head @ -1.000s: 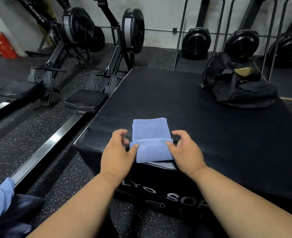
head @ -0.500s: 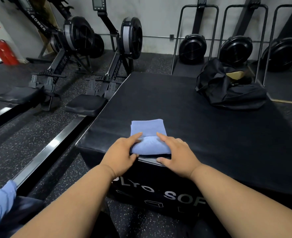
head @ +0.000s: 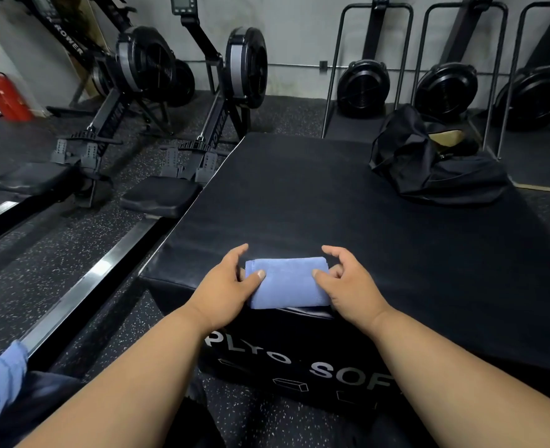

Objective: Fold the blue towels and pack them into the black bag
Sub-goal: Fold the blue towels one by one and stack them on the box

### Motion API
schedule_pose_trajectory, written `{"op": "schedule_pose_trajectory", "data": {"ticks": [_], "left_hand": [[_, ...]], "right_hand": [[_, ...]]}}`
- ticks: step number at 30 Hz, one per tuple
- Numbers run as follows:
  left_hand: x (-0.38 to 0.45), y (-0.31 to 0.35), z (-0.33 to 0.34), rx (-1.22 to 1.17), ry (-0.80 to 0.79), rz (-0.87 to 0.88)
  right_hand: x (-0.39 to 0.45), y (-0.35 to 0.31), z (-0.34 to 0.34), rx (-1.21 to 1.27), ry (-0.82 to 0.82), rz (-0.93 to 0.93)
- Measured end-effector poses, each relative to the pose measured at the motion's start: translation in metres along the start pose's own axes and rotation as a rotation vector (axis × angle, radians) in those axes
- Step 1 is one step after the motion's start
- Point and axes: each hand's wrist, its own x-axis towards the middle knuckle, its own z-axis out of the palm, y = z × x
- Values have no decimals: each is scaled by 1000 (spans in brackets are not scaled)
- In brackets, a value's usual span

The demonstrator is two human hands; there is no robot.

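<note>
You're looking down at a black plyo box (head: 331, 195) with white lettering on its near face. It stands on black rubber floor (head: 57, 266) flecked with white. To your left, 2 rowers (head: 144, 79) (head: 244, 69) point toward a grey wall (head: 299, 33), their seats (head: 160, 196) low beside the box and a steel rail (head: 82, 286) running along the floor. A red extinguisher (head: 5, 95) stands at the far left. Along the wall on your right, 3 black flywheels (head: 363, 87) sit behind thin metal frames (head: 335, 76). Light is dim and even.
</note>
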Motion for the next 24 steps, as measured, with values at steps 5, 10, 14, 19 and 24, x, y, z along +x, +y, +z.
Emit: {"op": "schedule_pose_trajectory", "data": {"ticks": [5, 10, 14, 19, 24], "left_hand": [[11, 6, 4, -22, 51, -138], [8, 16, 9, 21, 81, -177], [-1, 25, 18, -4, 73, -186], [-8, 48, 35, -292, 34, -216], [11, 91, 89, -438, -45, -178]], "right_hand": [[6, 3, 3, -77, -5, 59], [6, -4, 3, -86, -55, 88], [-3, -7, 0, 44, -81, 105], [-21, 0, -27, 278, -21, 137], [-34, 21, -95, 403, 170, 181]]}}
